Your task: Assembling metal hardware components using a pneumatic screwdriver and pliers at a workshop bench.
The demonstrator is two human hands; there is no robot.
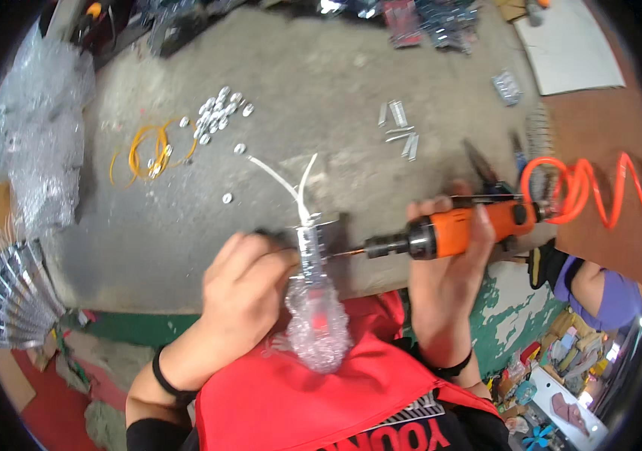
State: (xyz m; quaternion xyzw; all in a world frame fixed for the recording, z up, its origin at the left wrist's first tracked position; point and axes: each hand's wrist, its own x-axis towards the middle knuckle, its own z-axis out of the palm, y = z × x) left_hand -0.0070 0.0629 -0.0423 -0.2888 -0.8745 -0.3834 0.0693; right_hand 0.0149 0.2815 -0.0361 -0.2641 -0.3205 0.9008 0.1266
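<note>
Head view, looking down at a grey bench [185, 210]. Left hand [249, 289] closed around a metal part [310, 252], pressing it to the bench's near edge; white wires [291, 184] sticking up from its top, bubble wrap [319, 327] hanging below over the red apron [313, 398]. Right hand [445, 263] gripping an orange air driver [456, 229], held level, bit touching the part's right side. Orange coiled hose [584, 188] trailing from the tool's rear. Farther back: small silver caps [219, 113] in a pile, yellow wire [148, 150] beside them, metal strips [400, 128] well apart to the right.
</note>
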